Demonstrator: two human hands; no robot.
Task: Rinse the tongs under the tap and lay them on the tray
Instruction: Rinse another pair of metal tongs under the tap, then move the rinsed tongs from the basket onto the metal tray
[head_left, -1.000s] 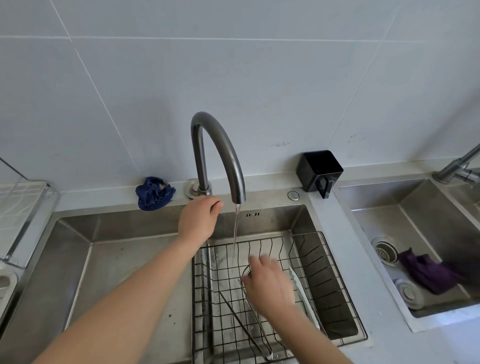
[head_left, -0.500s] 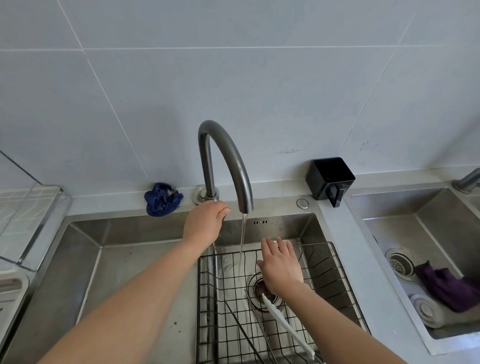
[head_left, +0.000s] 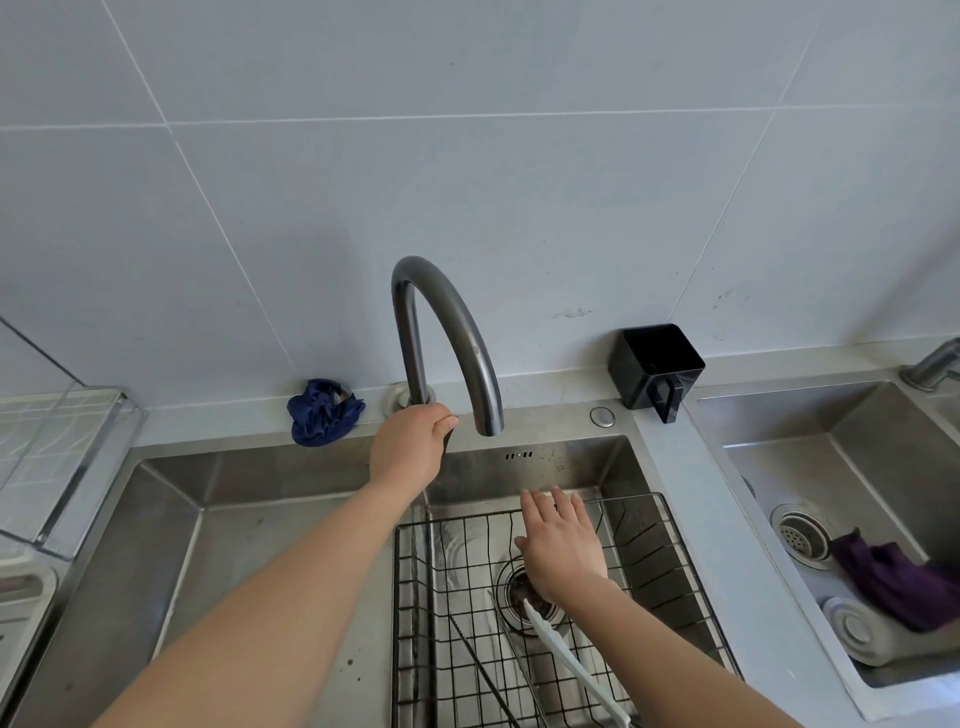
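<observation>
1. left hand (head_left: 410, 447): grip clamped on the tap lever (head_left: 451, 435) at the foot of the tap (head_left: 457, 317).
2. right hand (head_left: 563, 545): grip apart, fingers straight, palm down over the wire basket (head_left: 670, 551), holding nothing.
3. tongs (head_left: 485, 670): lying in the wire basket inside the sink (head_left: 249, 519), below the right wrist, beside a white utensil (head_left: 571, 665).
4. bench behind the sink: blue cloth (head_left: 324, 413) left of the tap, black cup (head_left: 654, 364) to its right.
</observation>
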